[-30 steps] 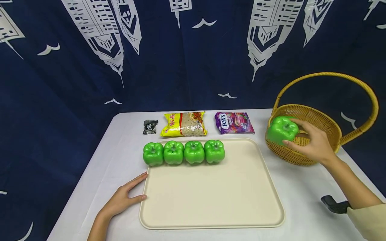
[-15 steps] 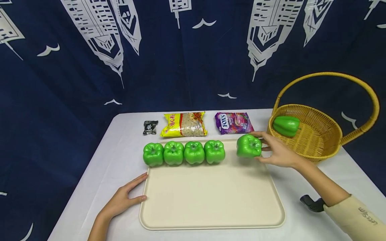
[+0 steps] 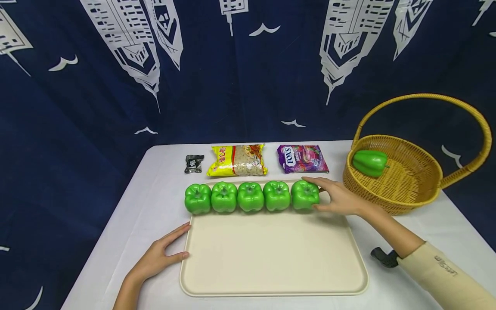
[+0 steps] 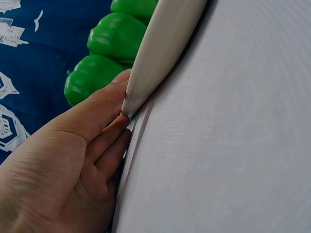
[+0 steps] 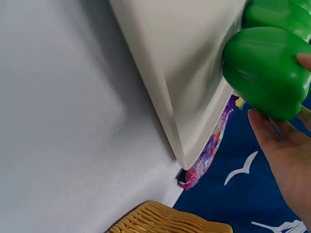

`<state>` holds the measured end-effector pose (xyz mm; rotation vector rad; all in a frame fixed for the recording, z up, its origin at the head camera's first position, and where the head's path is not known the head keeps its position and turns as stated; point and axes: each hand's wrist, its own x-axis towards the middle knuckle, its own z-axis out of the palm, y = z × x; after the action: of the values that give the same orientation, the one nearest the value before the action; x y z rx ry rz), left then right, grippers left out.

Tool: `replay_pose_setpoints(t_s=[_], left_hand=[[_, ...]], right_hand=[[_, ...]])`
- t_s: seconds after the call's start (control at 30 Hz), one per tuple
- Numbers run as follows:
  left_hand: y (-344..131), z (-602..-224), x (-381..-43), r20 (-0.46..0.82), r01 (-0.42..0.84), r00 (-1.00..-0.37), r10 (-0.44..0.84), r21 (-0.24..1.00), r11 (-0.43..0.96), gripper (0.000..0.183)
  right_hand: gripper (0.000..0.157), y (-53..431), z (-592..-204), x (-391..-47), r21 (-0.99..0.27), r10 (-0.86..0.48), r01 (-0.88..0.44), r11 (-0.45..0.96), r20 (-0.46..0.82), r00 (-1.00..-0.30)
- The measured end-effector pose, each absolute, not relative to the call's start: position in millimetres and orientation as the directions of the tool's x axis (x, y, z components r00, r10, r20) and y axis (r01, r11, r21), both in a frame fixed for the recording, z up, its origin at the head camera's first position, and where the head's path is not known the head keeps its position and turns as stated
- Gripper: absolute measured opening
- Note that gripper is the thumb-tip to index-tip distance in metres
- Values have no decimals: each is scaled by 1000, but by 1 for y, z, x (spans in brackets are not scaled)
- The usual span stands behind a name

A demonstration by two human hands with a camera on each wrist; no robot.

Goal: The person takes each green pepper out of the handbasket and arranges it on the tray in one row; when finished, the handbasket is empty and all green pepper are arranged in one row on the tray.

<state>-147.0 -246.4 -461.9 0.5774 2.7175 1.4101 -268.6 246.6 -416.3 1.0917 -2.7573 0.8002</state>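
Note:
Several green bell peppers stand side by side along the back edge of a cream tray. My right hand holds the rightmost bell pepper between thumb and fingers, right beside its neighbour. The right wrist view shows that bell pepper over the tray's corner, with fingertips against its far side. At the tray's left edge my left hand rests with fingers extended and thumb apart. In the left wrist view, the left hand touches the tray rim with thumb and fingertips.
A wicker basket with a tall handle stands at the right, one green bell pepper inside it. Behind the tray lie a small black packet, a yellow food bag and a purple FOX'S candy bag. A dark patterned cloth hangs behind.
My right hand has carried a bell pepper from the basket leftward to the right end of the row on the tray. The left hand has stayed at the tray's edge.

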Motion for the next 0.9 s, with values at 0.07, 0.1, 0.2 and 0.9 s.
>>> replay_pose_setpoints(t_s=[0.07,0.1,0.2,0.9], left_hand=[[-246,-461,-147,147,312,-931,334,794,521,66],[-246,-461,-146,148,313,-931,334,793,522,65],[-246,-460,-146,150,313,-932,331,793,522,65],[-245,-461,-146,134,300,-935,328,792,532,66]], right_hand=[[78,245,-416,-269,-444,-622,-659,607,250,-742],[78,245,-416,-269,-440,-623,-661,608,252,-740],[78,244,-417,-269,-439,-622,-660,609,251,-741],[77,260,-399,-264,-457,-538,-599,658,271,-798]])
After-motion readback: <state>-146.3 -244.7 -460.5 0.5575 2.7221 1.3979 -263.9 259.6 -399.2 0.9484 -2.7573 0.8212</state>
